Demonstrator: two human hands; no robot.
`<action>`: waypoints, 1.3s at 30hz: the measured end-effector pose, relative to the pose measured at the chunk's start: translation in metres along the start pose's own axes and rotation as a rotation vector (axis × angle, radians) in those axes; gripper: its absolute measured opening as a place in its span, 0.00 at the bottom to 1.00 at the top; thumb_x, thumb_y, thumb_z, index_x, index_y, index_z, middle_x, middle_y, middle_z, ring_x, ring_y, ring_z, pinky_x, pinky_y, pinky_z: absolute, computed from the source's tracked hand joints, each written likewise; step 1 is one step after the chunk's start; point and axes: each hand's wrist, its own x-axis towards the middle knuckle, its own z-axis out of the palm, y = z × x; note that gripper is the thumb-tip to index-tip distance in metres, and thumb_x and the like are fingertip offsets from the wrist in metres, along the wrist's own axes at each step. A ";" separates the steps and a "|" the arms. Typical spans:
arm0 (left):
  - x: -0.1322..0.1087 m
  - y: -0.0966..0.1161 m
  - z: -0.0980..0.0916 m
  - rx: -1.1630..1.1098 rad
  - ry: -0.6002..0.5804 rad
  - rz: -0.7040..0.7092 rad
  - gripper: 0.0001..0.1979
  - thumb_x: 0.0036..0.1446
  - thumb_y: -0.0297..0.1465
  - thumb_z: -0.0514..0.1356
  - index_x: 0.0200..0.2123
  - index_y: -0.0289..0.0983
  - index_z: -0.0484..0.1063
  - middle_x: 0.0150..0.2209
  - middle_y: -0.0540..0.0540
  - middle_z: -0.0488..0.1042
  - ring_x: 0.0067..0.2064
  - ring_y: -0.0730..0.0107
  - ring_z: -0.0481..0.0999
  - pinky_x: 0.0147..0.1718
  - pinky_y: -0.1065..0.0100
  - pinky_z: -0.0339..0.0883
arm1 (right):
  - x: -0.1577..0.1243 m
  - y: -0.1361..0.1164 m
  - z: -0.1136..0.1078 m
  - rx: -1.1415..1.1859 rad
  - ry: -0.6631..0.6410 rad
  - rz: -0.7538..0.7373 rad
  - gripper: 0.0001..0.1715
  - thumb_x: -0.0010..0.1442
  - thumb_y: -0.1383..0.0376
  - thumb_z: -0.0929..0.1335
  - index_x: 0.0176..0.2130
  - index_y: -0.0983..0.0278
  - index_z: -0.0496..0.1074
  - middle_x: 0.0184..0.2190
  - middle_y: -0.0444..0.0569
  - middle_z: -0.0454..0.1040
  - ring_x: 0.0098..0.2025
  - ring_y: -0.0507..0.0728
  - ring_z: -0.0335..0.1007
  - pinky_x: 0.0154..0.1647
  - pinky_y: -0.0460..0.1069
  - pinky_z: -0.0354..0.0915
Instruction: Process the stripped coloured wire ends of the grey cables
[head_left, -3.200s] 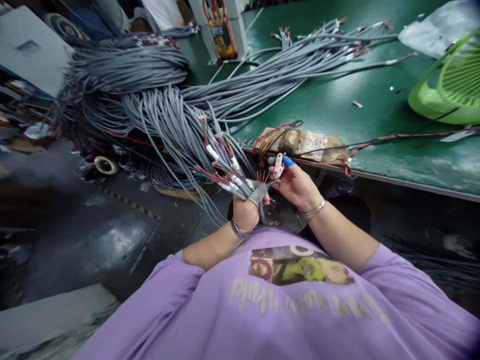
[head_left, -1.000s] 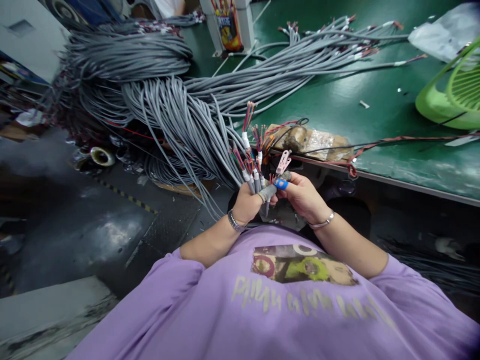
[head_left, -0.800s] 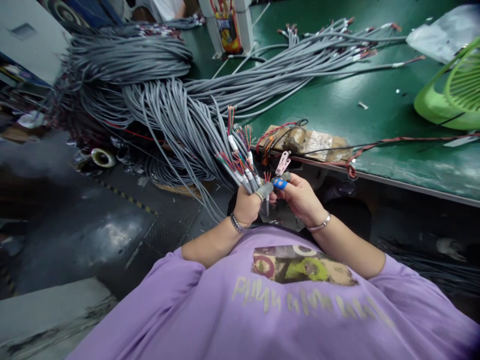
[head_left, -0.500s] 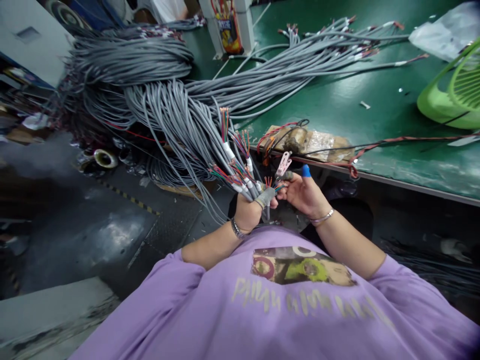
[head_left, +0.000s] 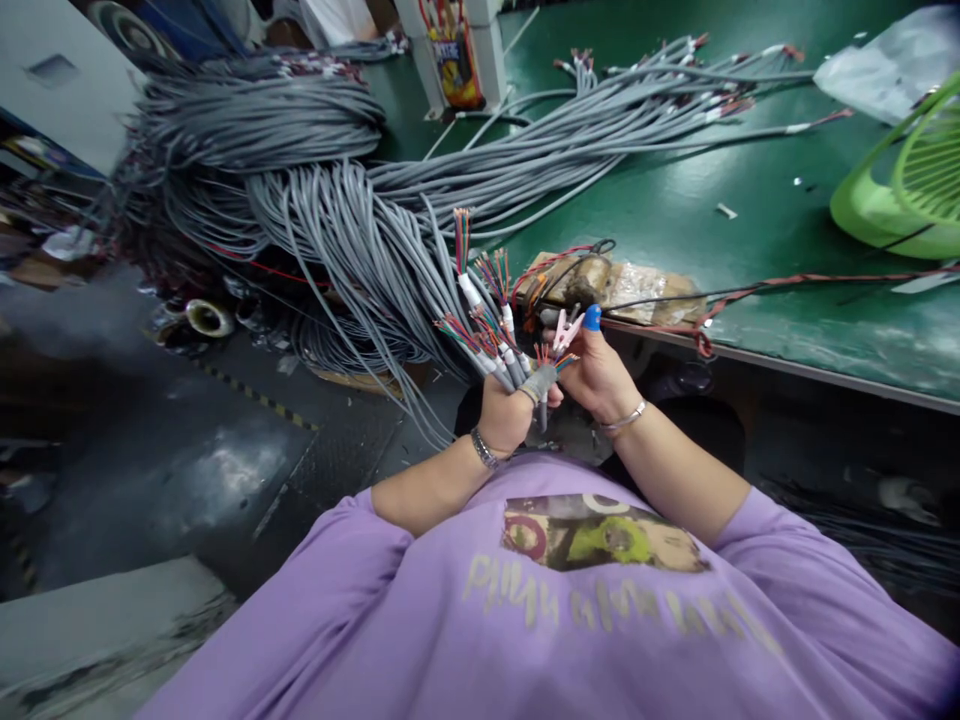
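Note:
My left hand (head_left: 504, 412) is closed round a bunch of grey cables (head_left: 491, 345) whose stripped ends fan out in coloured wires; a grey finger cot covers one finger. My right hand (head_left: 592, 372) is closed on a small pink clip (head_left: 564, 328) at the wire ends of one cable, and its thumb, in a blue cot, sticks up. Both hands are held close together in front of my chest, just off the near edge of the green table (head_left: 675, 210). The cables run back into a big grey heap (head_left: 300, 190).
More grey cables (head_left: 600, 110) lie spread across the table. A taped brown block with red and black wires (head_left: 615, 282) sits at the table edge. A green plastic fan (head_left: 900, 180) stands at the right, a plastic bag (head_left: 885, 55) behind it. The floor lies at the left.
The bunch in my left hand has tipped back and forth. My right thumb has lifted off the wire ends and points up, and the pink clip has moved closer to the wires.

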 end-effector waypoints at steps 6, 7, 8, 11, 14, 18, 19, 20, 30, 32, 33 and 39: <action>0.002 -0.006 -0.002 0.007 0.000 -0.009 0.20 0.47 0.46 0.71 0.22 0.36 0.72 0.20 0.48 0.76 0.20 0.72 0.74 0.23 0.69 0.72 | 0.003 -0.003 0.005 0.117 0.041 0.061 0.28 0.52 0.38 0.73 0.30 0.59 0.72 0.24 0.42 0.74 0.24 0.52 0.65 0.27 0.49 0.66; 0.002 -0.006 -0.002 0.012 -0.001 -0.013 0.20 0.47 0.45 0.71 0.22 0.36 0.72 0.20 0.48 0.76 0.20 0.73 0.74 0.23 0.69 0.72 | 0.004 -0.002 0.004 0.117 0.054 0.063 0.28 0.52 0.39 0.73 0.30 0.59 0.72 0.24 0.42 0.74 0.24 0.52 0.65 0.27 0.49 0.66; 0.002 -0.006 -0.002 0.019 0.000 -0.018 0.20 0.47 0.45 0.71 0.22 0.36 0.72 0.20 0.48 0.76 0.20 0.73 0.73 0.23 0.69 0.72 | 0.004 -0.001 0.003 0.113 0.061 0.062 0.28 0.52 0.39 0.73 0.30 0.59 0.72 0.24 0.42 0.74 0.25 0.52 0.66 0.28 0.49 0.66; 0.002 -0.005 -0.001 0.029 0.010 -0.031 0.20 0.46 0.46 0.72 0.22 0.36 0.72 0.20 0.48 0.75 0.20 0.73 0.73 0.23 0.69 0.72 | 0.003 0.000 0.001 0.097 0.030 0.056 0.29 0.51 0.37 0.73 0.31 0.59 0.72 0.26 0.43 0.75 0.27 0.54 0.68 0.31 0.50 0.68; 0.001 -0.004 -0.002 0.013 -0.011 -0.019 0.21 0.47 0.46 0.72 0.21 0.35 0.72 0.19 0.49 0.75 0.20 0.73 0.73 0.23 0.69 0.72 | -0.002 -0.002 -0.001 0.084 -0.028 0.080 0.33 0.50 0.33 0.70 0.33 0.59 0.73 0.28 0.44 0.76 0.29 0.54 0.71 0.32 0.50 0.69; -0.002 -0.005 -0.007 0.030 -0.059 0.031 0.20 0.51 0.46 0.70 0.21 0.35 0.73 0.20 0.48 0.76 0.21 0.74 0.74 0.23 0.71 0.71 | -0.013 -0.011 -0.011 0.008 -0.134 0.167 0.38 0.50 0.30 0.68 0.34 0.61 0.75 0.29 0.46 0.77 0.28 0.53 0.71 0.30 0.48 0.70; -0.004 -0.005 -0.009 0.041 -0.060 0.037 0.20 0.51 0.46 0.70 0.22 0.35 0.73 0.20 0.48 0.76 0.21 0.74 0.74 0.23 0.71 0.70 | -0.016 -0.014 -0.015 -0.030 -0.179 0.205 0.38 0.48 0.31 0.69 0.33 0.62 0.76 0.28 0.46 0.77 0.28 0.52 0.71 0.30 0.48 0.70; -0.005 -0.005 -0.010 0.052 -0.060 0.040 0.20 0.51 0.46 0.70 0.22 0.35 0.74 0.21 0.48 0.77 0.21 0.74 0.74 0.23 0.72 0.70 | -0.019 -0.018 -0.019 -0.072 -0.222 0.245 0.38 0.45 0.32 0.72 0.32 0.63 0.76 0.27 0.47 0.77 0.27 0.52 0.72 0.30 0.48 0.70; -0.010 0.003 -0.014 0.268 -0.150 0.069 0.20 0.51 0.47 0.69 0.21 0.35 0.76 0.21 0.46 0.77 0.23 0.72 0.76 0.26 0.70 0.71 | -0.028 -0.033 -0.025 -0.400 -0.253 0.184 0.21 0.40 0.56 0.82 0.29 0.66 0.79 0.24 0.44 0.76 0.25 0.48 0.67 0.28 0.44 0.65; -0.008 0.001 -0.016 0.287 -0.174 0.056 0.19 0.51 0.45 0.69 0.22 0.35 0.76 0.22 0.46 0.77 0.24 0.71 0.76 0.26 0.70 0.72 | -0.031 -0.033 -0.019 -0.443 -0.270 0.110 0.19 0.44 0.56 0.81 0.30 0.66 0.79 0.25 0.44 0.76 0.25 0.49 0.68 0.29 0.45 0.65; -0.008 0.000 -0.017 0.295 -0.189 0.045 0.17 0.51 0.44 0.70 0.23 0.35 0.76 0.22 0.47 0.78 0.24 0.71 0.77 0.27 0.70 0.72 | -0.033 -0.033 -0.016 -0.458 -0.288 0.080 0.18 0.45 0.55 0.80 0.29 0.65 0.79 0.24 0.45 0.76 0.25 0.50 0.68 0.29 0.46 0.66; -0.005 0.003 -0.020 0.286 -0.229 -0.075 0.17 0.45 0.42 0.73 0.24 0.34 0.76 0.22 0.47 0.78 0.22 0.70 0.77 0.23 0.71 0.72 | -0.041 -0.029 -0.008 -0.497 -0.339 -0.038 0.19 0.49 0.50 0.78 0.28 0.63 0.76 0.22 0.44 0.75 0.25 0.53 0.69 0.30 0.49 0.68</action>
